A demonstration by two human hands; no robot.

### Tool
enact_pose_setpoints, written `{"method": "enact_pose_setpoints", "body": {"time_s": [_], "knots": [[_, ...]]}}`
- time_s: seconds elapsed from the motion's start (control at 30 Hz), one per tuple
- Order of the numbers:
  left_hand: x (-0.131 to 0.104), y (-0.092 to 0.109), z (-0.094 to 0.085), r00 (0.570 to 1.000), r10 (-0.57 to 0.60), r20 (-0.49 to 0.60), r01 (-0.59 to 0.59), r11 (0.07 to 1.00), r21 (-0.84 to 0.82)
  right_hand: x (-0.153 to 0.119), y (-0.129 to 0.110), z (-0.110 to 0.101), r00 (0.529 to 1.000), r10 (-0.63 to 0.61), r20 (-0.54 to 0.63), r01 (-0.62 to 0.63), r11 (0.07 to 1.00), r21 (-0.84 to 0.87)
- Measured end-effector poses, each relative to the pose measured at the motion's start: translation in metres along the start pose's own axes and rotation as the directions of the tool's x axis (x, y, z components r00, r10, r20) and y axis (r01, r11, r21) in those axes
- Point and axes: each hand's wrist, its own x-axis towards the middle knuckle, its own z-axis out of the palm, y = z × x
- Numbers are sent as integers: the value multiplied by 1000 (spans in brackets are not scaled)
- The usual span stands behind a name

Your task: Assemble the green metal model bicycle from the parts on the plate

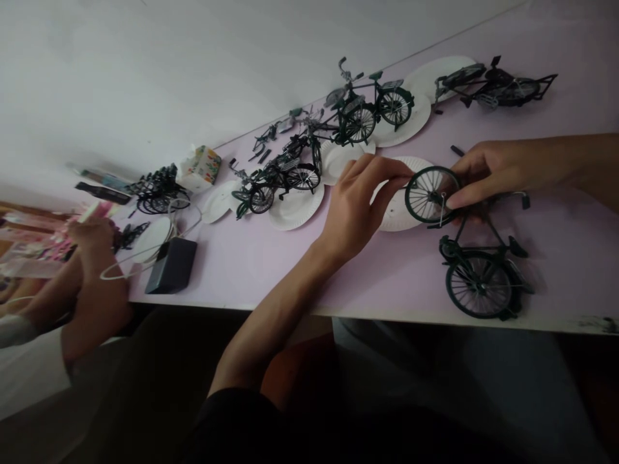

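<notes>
A dark green model bicycle [476,245] is tilted over the pink table, its rear wheel [480,285] near the front edge. My right hand [491,174] grips it at the front, thumb beside the hub of the front wheel [432,195]. My left hand [360,196] reaches to the left side of that wheel, thumb and fingertips pinched together at its rim; whatever is between them is too small to make out. Behind the wheel, a white paper plate [399,216] is partly covered by my left hand.
More model bicycles [358,119] stand on paper plates [297,209] along the back, one [503,87] lying at the back right. A dark box [171,265], a cable, a tissue box [202,166] and another person's arms [94,277] are at left.
</notes>
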Motion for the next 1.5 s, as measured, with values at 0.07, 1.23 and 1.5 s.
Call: {"method": "enact_pose_setpoints", "body": {"time_s": [0.07, 1.23, 1.5], "knots": [[0, 2, 0, 998, 66, 2, -66, 995, 76, 0, 0, 1, 1000, 11, -1, -11, 1000, -8], [8, -8, -8, 775, -491, 398, 624, 494, -606, -2, -3, 2, 1000, -14, 27, 16, 999, -47], [8, -4, -8, 759, -501, 415, 644, 488, -589, -3, -6, 3, 1000, -12, 10, 12, 999, -38]]}}
